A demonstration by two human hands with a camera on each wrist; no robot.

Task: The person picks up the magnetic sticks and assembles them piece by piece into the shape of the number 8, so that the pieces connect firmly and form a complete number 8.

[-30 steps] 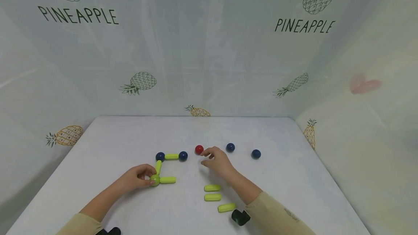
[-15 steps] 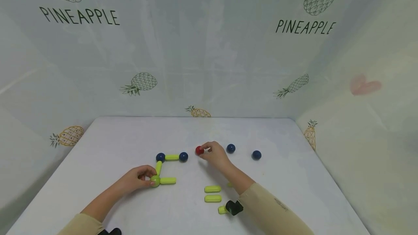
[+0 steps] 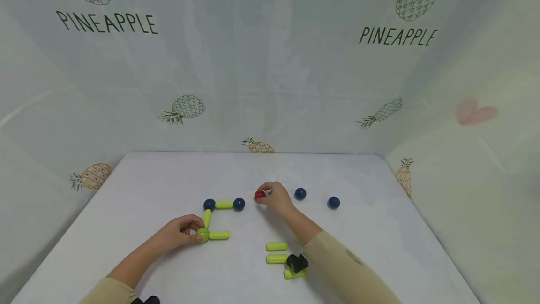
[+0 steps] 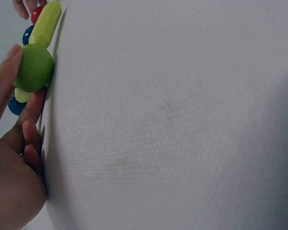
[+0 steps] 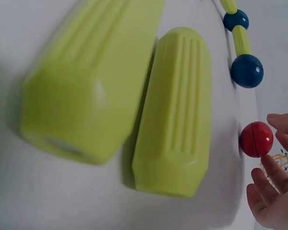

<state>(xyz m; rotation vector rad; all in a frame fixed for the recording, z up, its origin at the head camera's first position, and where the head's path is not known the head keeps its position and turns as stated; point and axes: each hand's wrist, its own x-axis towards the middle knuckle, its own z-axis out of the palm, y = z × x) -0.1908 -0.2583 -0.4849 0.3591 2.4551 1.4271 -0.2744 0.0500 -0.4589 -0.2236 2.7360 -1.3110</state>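
In the head view my left hand (image 3: 175,233) pinches a green ball (image 3: 203,235) between thumb and fingers. A lime-green rod (image 3: 219,235) runs right from that ball, and a second rod (image 3: 207,218) runs back to a blue ball (image 3: 209,204). From there another lime rod (image 3: 224,204) joins a further blue ball (image 3: 239,204). My right hand (image 3: 280,201) has its thumb and fingertips around a red ball (image 3: 259,195), just right of the joined pieces. The right wrist view shows the red ball (image 5: 257,139) on the table, thumb and finger at its side.
Two loose blue balls, one nearer (image 3: 300,193) and one farther right (image 3: 333,202), lie beyond my right hand. Several loose lime rods (image 3: 276,246) lie by the right forearm, partly hidden by the black wrist camera (image 3: 297,262). A pineapple-printed curtain (image 3: 270,60) surrounds the white table (image 3: 190,172).
My right hand has moved slightly left and closed its fingers around the red ball. The left hand keeps its hold on the green ball, and the joined pieces stay put.
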